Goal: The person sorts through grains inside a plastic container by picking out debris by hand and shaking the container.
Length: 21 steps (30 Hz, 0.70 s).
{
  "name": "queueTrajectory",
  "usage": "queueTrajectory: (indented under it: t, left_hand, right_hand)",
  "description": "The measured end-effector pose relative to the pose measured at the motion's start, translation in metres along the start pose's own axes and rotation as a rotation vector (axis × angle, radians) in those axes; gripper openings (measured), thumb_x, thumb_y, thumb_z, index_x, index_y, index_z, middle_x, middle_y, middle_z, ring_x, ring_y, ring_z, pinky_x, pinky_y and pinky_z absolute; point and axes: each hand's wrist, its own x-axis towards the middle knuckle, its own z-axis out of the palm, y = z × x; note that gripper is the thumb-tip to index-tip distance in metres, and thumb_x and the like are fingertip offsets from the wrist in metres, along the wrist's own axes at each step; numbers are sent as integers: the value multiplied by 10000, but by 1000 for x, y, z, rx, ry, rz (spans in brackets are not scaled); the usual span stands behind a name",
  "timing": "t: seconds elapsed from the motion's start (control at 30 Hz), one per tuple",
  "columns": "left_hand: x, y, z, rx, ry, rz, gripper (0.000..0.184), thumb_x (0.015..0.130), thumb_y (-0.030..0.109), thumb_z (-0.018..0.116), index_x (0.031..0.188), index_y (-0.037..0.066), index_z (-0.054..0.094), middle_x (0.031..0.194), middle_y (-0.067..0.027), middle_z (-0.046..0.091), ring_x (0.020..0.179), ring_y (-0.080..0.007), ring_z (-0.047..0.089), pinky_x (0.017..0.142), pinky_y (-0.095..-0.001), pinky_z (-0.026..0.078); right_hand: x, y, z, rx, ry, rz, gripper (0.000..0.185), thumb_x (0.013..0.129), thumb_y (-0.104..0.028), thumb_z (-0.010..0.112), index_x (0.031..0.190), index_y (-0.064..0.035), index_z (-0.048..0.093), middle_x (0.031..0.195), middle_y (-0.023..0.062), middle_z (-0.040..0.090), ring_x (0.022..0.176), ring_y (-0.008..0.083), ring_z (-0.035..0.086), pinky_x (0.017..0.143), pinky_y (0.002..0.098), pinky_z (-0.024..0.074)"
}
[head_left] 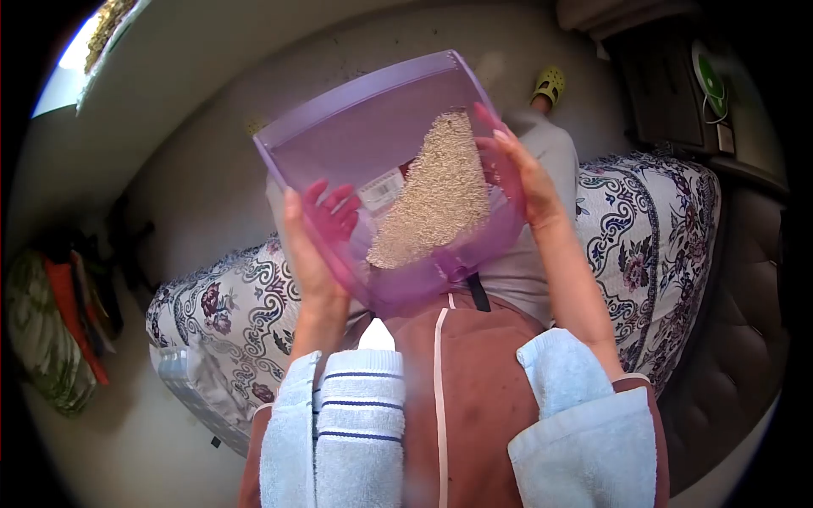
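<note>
A translucent purple plastic bin is held up in front of my body, tilted, its wide rim facing away from me. Inside lies a heap of small pale pellets or grains, gathered toward the near and right side. A white label with a barcode shows at the bin's bottom. My left hand grips the bin's left side, its fingers seen pink through the plastic. My right hand holds the right side, thumb near the edge and fingers behind the wall.
A patterned cloth covers the seat under me. One yellow-green clog is on a foot at the upper right. Dark furniture bears a green and white round object. Cloth items hang at the left.
</note>
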Motion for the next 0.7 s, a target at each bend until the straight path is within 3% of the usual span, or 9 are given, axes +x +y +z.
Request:
queueTrajectory:
  t: [0.1, 0.27, 0.33, 0.4, 0.43, 0.5, 0.57, 0.6, 0.7]
  left_hand:
    - [-5, -8, 10, -85, 12, -3, 648, 887, 620, 461, 1170, 38, 487, 1082, -168, 574, 969, -251, 562, 869, -333, 441]
    - [-19, -20, 30, -106, 31, 42, 694, 903, 633, 411, 1227, 20, 420, 1125, -178, 544, 1014, -259, 535, 907, -352, 418]
    - [-26, -30, 27, -67, -117, 16, 739, 906, 657, 382, 1284, 21, 378, 1245, -193, 501, 1144, -287, 486, 1000, -386, 363]
    - [-34, -36, 17, -49, -282, -43, 754, 904, 666, 373, 1306, 28, 371, 1310, -195, 471, 1211, -298, 450, 1046, -400, 325]
    - [-34, -35, 2, -61, -263, -78, 746, 914, 664, 340, 1332, 46, 367, 1355, -189, 453, 1251, -299, 434, 1070, -411, 306]
    - [-21, -15, -26, 28, -175, 110, 555, 987, 459, 406, 1337, 29, 398, 1255, -135, 516, 1167, -219, 476, 1037, -376, 341]
    - [-2, 11, -47, 482, 71, 566, 377, 975, 220, 517, 1284, 12, 462, 1186, -111, 557, 1105, -167, 517, 981, -306, 397]
    - [-5, 34, -33, 577, 50, 708, 255, 903, 42, 595, 1155, 9, 573, 1086, -82, 599, 999, -137, 563, 877, -255, 447]
    - [-5, 72, 25, 1020, -386, 924, 153, 825, -18, 656, 976, 11, 667, 959, -55, 640, 866, -135, 611, 773, -235, 487]
  right_hand:
    - [-2, -10, -10, 19, -15, -28, 520, 950, -247, 510, 1400, -19, 388, 1262, 70, 547, 1128, 127, 524, 968, 251, 407]
    - [30, -43, -22, -226, -40, -13, 538, 932, -301, 533, 1397, -55, 423, 1203, 56, 572, 1074, 119, 539, 933, 241, 413]
    - [37, -73, -29, -306, -196, 46, 538, 935, -336, 507, 1417, -113, 417, 1149, 55, 584, 1041, 122, 544, 903, 243, 424]
    - [28, -98, -28, -365, -210, 113, 529, 920, -361, 512, 1406, -162, 445, 1090, 56, 587, 1015, 136, 543, 866, 253, 433]
    - [23, -106, -26, -430, -183, 115, 535, 914, -372, 521, 1399, -158, 452, 1076, 54, 585, 1003, 132, 542, 859, 250, 434]
    - [13, -119, -24, -555, -180, 127, 559, 908, -386, 520, 1404, -141, 443, 1062, 44, 584, 980, 121, 536, 840, 239, 419]
    - [3, -125, -21, -670, -230, 156, 593, 909, -390, 503, 1426, -116, 410, 1061, 28, 586, 957, 108, 526, 818, 224, 387]
    - [1, -122, -22, -664, -210, 172, 586, 902, -392, 525, 1410, -116, 430, 1051, 29, 582, 956, 107, 527, 829, 229, 402]
    - [-6, -114, -18, -652, -188, 207, 570, 889, -389, 573, 1375, -108, 475, 1043, 32, 576, 961, 105, 530, 853, 241, 434]
